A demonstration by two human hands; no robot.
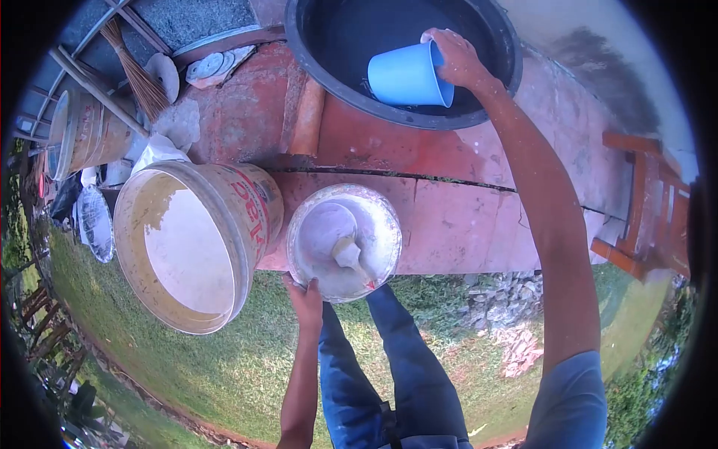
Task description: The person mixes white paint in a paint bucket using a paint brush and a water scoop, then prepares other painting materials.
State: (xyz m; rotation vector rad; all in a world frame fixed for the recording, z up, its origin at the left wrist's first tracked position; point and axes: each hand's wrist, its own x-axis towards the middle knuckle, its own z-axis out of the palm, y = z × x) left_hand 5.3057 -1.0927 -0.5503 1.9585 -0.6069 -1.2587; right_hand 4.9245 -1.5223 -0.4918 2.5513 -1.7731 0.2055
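Note:
My right hand [458, 58] grips the rim of a blue plastic cup [407, 75], tipped on its side inside a large black tub [479, 112] at the top. My left hand [305, 293] holds the near rim of a small paint-smeared white bucket [381, 224] that rests on the edge of the red concrete ledge [464, 224]. A brush or stirrer with a pale handle [348, 254] lies inside that bucket in whitish paint.
A big cream bucket [247, 217] with red lettering and white paint inside stands left of the small one. A straw broom [138, 71], another pail [90, 131] and lids lie at upper left. A red wooden frame [643, 202] stands right. Grass lies below.

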